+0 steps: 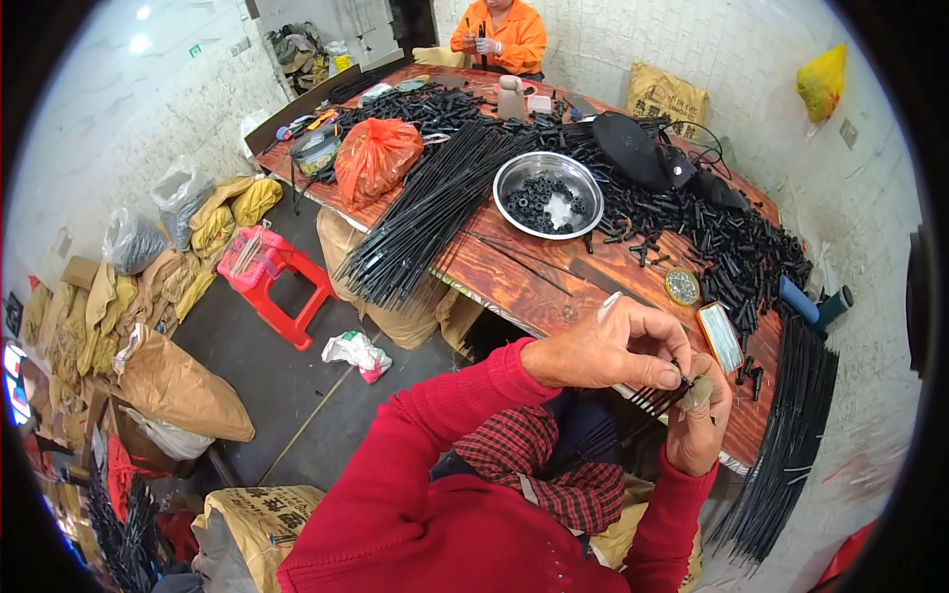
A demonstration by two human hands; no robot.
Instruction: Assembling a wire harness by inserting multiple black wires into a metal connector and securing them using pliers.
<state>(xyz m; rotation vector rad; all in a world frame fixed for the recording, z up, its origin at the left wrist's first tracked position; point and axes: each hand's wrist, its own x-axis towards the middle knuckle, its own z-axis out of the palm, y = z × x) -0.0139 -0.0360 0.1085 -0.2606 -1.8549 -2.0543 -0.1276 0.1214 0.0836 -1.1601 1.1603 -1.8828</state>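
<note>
My left hand [621,348] reaches over the table's near edge, thumb and forefinger pinched together. What sits in that pinch is too small and dark to name. Close against it, my right hand [700,415] is closed around a few thin black rods [654,398], whose ends stick out to the left below my left thumb. Pale coverings wrap some fingertips of both hands. Just beyond them lie a flat white-topped case with an orange rim [721,337] and a small round dish of tiny pieces [682,287].
On the red-brown wooden table [524,287] are a steel bowl [504,203] of black rings, bundled black rods [435,212], heaped black tubular parts [712,237] and an orange bag [378,158]. More long rods [791,425] hang off the right edge. A person in orange [504,40] works opposite. A red stool [282,282] stands left.
</note>
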